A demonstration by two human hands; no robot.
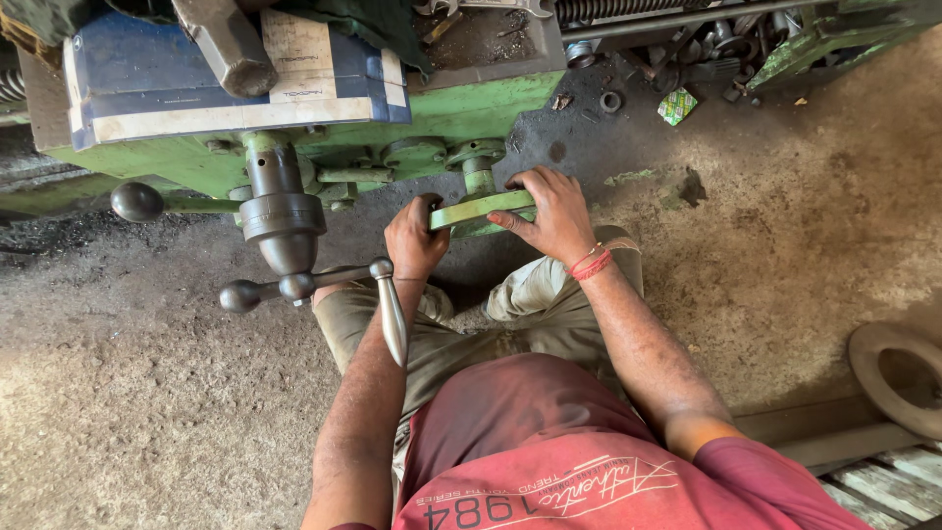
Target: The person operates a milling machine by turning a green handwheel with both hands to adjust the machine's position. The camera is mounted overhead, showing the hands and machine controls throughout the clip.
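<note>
Machine: a green lathe carriage apron [294,147] is seen from above, standing over a dirt and concrete floor [147,412].
Handwheel: a green handwheel [478,208] is mounted on a short shaft at the front face of the apron, towards its right end, edge-on to the camera.
Left hand: the left hand [412,240] is clenched around the handwheel's left rim, at what appears to be its knob.
Right hand: the right hand [551,216] is laid over the right rim, fingers curled under the edge, grasping it. A red thread band [592,263] is worn at the wrist.
Adjacent controls: a dark capstan hub [283,218] with ball-ended levers is located left of the handwheel; one tapered chrome lever [391,312] hangs just beside the left forearm.
Debris: loose metal parts [706,49] are scattered at the far right of the lathe bed. A heavy steel ring [898,378] lies on the floor at the right edge.
Risk, snagging: the wrist band could be caught at the wheel rim if it is spun quickly.
Risk, impact: the left forearm could be struck by the chrome lever, given the close clearance.
Risk, footing: it is judged that the gritty floor and the steel ring could cause a slip or trip.
</note>
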